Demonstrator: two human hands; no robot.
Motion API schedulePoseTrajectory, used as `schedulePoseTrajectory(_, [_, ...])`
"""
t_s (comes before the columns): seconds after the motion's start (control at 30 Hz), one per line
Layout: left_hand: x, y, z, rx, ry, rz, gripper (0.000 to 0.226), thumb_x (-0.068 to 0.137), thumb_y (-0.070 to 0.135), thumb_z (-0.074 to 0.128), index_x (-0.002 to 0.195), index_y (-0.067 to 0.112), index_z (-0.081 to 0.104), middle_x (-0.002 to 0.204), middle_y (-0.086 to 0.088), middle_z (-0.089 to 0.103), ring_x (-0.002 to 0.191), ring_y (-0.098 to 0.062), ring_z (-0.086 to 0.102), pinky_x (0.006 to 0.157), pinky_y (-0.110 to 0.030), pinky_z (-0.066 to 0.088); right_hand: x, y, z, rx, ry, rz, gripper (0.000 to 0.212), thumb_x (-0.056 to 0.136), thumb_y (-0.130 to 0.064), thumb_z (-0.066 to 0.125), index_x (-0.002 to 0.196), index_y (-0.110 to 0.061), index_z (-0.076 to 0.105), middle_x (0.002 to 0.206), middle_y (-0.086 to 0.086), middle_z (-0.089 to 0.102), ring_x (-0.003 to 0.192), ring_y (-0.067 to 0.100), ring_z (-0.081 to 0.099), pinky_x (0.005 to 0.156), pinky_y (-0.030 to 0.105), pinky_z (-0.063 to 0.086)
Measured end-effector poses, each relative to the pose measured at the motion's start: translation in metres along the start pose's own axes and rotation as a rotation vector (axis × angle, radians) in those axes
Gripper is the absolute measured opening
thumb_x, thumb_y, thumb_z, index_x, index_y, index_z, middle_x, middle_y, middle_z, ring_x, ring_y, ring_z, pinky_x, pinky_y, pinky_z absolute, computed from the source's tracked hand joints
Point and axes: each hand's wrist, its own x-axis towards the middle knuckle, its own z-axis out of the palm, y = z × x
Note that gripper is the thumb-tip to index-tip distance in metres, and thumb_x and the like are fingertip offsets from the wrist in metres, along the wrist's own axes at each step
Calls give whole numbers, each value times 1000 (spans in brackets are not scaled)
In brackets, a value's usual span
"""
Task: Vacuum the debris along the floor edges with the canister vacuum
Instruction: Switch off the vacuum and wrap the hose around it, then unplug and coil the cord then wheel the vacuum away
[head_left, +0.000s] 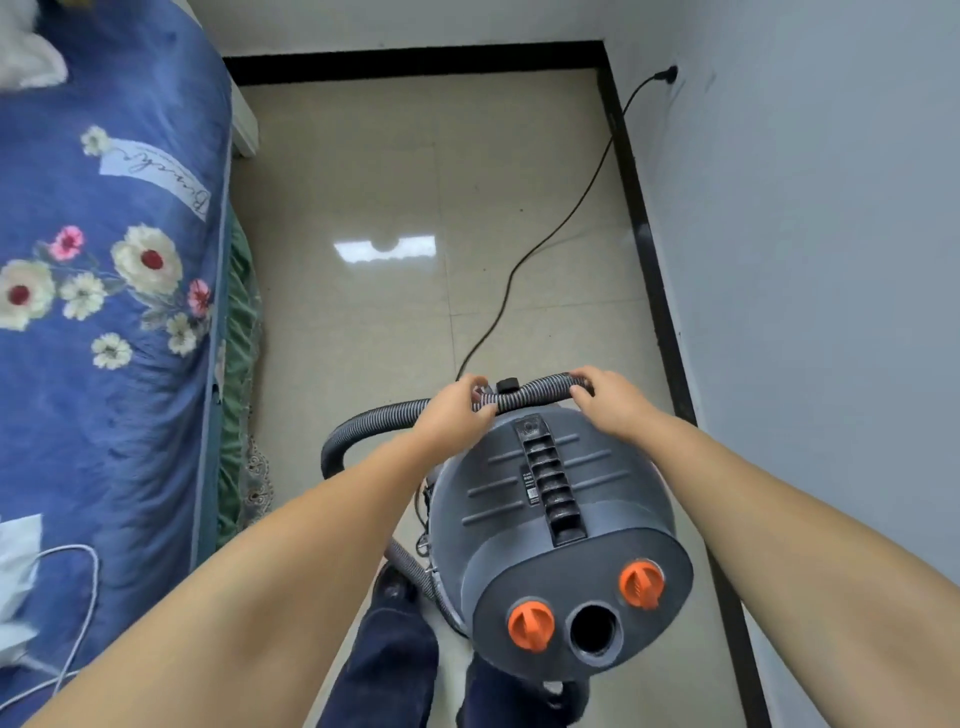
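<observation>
A grey canister vacuum (561, 525) with two orange knobs and a round black port stands on the tiled floor in front of my legs. Its ribbed grey hose (524, 393) runs across the far side of the canister top and loops down to the left. My left hand (457, 413) grips the hose left of a small black clip. My right hand (610, 402) grips the hose end on the right. The hose's lower run passes behind the canister, partly hidden.
A black power cord (558, 223) trails over the beige floor to a wall socket (670, 74). A black baseboard (652, 260) lines the right and far walls. A bed with a blue floral quilt (119, 270) fills the left side; a white cable (85, 597) lies on it.
</observation>
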Motion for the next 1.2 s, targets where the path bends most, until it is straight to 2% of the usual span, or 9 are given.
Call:
schedulePoseTrajectory(0.07, [-23,7,-25,-22,16,26,38,97,27,49,132,12,48,110,-4,62,86,-17,60,72,-26,49,-24,-26,-6,-5,42,-10,36,102,-21,42,134,-7,52,133,18,57,121,33,52,100,39,42])
schedulePoseTrajectory(0.13, [-40,13,-46,-19,27,61,33,97,27,48,126,13,53,99,0,62,76,-13,57,64,-22,44,-41,-51,-6,3,62,-24,34,102,-20,40,129,-7,55,129,15,60,114,31,56,93,38,45])
schedulePoseTrajectory(0.23, [-61,13,-86,-14,35,136,29,97,28,48,121,15,56,97,1,65,85,-17,62,70,-25,49,-61,-99,-5,24,114,-25,33,102,-20,37,127,-12,56,122,11,63,102,27,59,82,35,48])
schedulePoseTrajectory(0.4, [-79,-18,-182,4,62,290,23,96,28,49,114,18,59,91,4,65,87,-16,63,76,-26,49,-67,-203,7,101,282,2,31,101,-20,38,125,-13,57,118,13,65,103,29,60,89,40,50])
schedulePoseTrajectory(0.53, [-98,-54,-273,15,135,330,12,94,28,50,101,24,58,84,6,65,84,-17,64,72,-31,50,-61,-310,13,85,298,-39,31,99,-22,42,126,-14,56,124,13,63,112,30,58,94,37,47])
schedulePoseTrajectory(0.67, [-97,-63,-343,62,180,339,10,92,25,50,97,23,58,83,3,68,81,-20,65,72,-35,52,-49,-378,-4,101,325,-53,33,97,-23,43,127,-16,54,124,12,62,108,30,59,90,34,48])
schedulePoseTrajectory(0.77, [-83,-49,-363,84,180,375,14,91,26,49,99,20,60,84,3,68,81,-19,65,74,-35,52,-39,-384,-21,105,357,-11,32,97,-24,42,127,-18,54,123,11,62,106,30,59,91,36,48])
schedulePoseTrajectory(0.97, [-35,0,-370,137,47,452,18,92,25,47,103,19,60,86,5,66,84,-18,63,68,-30,50,-10,-356,-55,175,391,108,32,97,-23,43,126,-18,55,117,11,63,102,30,59,90,41,50])
schedulePoseTrajectory(1.2, [65,84,-413,153,30,524,16,95,29,47,101,21,59,86,5,65,83,-18,64,63,-27,48,68,-351,-151,233,443,138,32,98,-21,42,128,-16,53,116,9,62,95,25,60,83,32,48])
